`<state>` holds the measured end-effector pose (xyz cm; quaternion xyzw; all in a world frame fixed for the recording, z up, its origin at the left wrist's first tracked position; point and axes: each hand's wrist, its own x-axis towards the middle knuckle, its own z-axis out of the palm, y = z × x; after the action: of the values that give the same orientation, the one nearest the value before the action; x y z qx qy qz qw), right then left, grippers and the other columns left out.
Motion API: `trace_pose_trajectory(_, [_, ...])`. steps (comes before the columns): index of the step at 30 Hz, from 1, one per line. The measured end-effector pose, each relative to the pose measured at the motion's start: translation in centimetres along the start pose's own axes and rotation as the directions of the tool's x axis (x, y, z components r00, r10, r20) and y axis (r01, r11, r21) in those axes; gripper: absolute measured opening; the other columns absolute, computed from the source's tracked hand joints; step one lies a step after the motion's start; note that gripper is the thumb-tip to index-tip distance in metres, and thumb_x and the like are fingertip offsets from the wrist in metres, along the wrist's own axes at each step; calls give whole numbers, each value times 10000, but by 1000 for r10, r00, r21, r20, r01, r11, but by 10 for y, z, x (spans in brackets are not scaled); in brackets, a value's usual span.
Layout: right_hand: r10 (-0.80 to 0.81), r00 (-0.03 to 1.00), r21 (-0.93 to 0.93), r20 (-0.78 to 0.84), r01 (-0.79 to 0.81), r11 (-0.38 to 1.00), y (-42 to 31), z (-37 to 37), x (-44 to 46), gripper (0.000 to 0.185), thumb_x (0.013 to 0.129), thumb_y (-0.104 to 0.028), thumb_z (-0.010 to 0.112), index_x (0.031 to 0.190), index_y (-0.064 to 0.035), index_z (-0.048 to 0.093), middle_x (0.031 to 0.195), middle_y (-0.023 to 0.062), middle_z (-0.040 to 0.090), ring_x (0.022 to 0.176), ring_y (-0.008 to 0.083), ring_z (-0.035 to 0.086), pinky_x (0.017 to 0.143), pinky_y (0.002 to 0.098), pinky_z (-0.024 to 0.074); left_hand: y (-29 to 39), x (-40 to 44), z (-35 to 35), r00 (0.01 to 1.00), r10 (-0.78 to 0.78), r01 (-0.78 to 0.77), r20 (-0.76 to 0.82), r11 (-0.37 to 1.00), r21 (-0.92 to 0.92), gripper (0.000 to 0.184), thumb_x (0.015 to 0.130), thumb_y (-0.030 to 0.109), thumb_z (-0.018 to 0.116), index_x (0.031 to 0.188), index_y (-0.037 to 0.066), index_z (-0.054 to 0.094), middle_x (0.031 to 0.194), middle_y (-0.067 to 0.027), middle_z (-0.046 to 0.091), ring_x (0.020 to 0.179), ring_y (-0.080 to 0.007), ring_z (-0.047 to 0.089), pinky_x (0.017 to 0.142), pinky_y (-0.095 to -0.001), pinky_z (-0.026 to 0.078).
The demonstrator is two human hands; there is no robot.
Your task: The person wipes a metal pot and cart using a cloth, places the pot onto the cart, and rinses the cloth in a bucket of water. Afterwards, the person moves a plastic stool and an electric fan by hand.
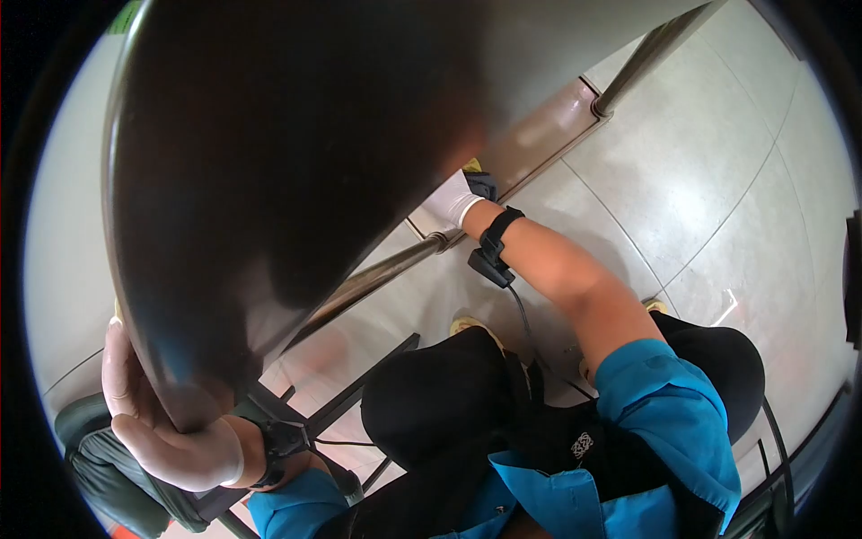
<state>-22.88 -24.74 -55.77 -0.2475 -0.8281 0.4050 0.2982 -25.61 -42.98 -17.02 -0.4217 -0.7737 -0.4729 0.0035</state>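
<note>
A large dark, glossy panel with a thin metal-looking rim, probably a table top [296, 135], fills the upper left. Around its lower corner curls my left hand [175, 440], in a whitish glove, thumb and fingers on either side of the edge. My right hand [452, 199], also gloved, reaches down past the panel's far edge, close to a metal rail [386, 268]. The panel hides its fingers. Beside that hand shows a small yellow and dark grey thing [480, 180], whose kind I cannot make out. Black straps with small devices circle both wrists.
A brownish panel [548, 135] runs along the rail to a metal post [651, 58]. Pale tiled floor [691, 171] lies to the right. Dark green padded material [117, 472] and a black metal frame [359, 377] are at lower left. A cable [530, 337] hangs from the right wrist.
</note>
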Motion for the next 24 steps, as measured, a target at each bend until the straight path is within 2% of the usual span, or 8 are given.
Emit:
trace_pose_trajectory(2, [-15,995,18,96,13,1000,2,0,-3,250,849,-301,565,921,-62,550,795,173,630,787,362,616,711,481,472,0,2,-2,996,21,-18,92,999,-28,649,971,420,126,1312,-33,440,1228,-190,572,1149,-292,563,1005,-412,459])
trace_pose_trajectory(4, [119,818,-132,562,-53,990,-3,-9,-20,237,867,-261,530,1006,-69,546,841,178,648,799,365,633,710,476,478,2,1,4,999,11,-11,48,1000,-11,643,973,411,124,1310,-35,442,1225,-193,573,1149,-296,563,1006,-413,458])
trace_pose_trajectory(6, [164,693,-130,702,-101,986,3,-7,-37,264,865,-217,514,1092,-86,538,889,181,660,845,362,643,719,461,485,4,0,8,1000,1,-1,3,1000,10,637,975,402,122,1308,-36,444,1221,-196,575,1150,-301,562,1006,-415,458])
trace_pose_trajectory(8, [184,655,-166,733,-91,982,3,-3,-38,294,851,-174,504,1130,-90,542,902,171,668,852,347,651,720,447,490,5,-2,11,997,-16,18,-75,1000,23,632,976,391,123,1300,-43,449,1216,-201,576,1152,-304,560,1006,-424,458])
trace_pose_trajectory(10, [241,496,-189,834,-153,970,-2,4,-39,385,852,-167,466,1226,-129,550,998,181,657,952,349,626,830,439,471,6,-4,14,997,-22,23,-79,1000,4,632,973,384,120,1296,-45,452,1214,-201,578,1152,-300,560,1003,-423,463])
trace_pose_trajectory(14, [238,407,-203,882,-127,971,-11,-2,-27,400,830,-124,457,1216,-99,558,1017,190,655,941,351,633,812,427,482,6,0,12,999,25,-23,-22,997,77,627,965,355,108,1289,-54,456,1227,-198,571,1150,-288,564,990,-415,480])
trace_pose_trajectory(20, [269,487,-231,831,-139,963,8,34,-49,292,817,-95,453,1076,-48,580,972,189,655,912,353,639,766,432,497,7,0,17,998,9,-4,-61,996,84,615,964,328,103,1288,-61,454,1238,-196,565,1149,-297,565,985,-407,487])
trace_pose_trajectory(24, [268,544,-118,795,-294,949,12,40,-56,400,837,-103,432,1222,-30,512,1034,230,635,953,386,620,817,444,481,9,-1,16,999,17,-14,-41,997,73,606,965,336,127,1291,-58,452,1237,-192,569,1161,-299,556,995,-411,479])
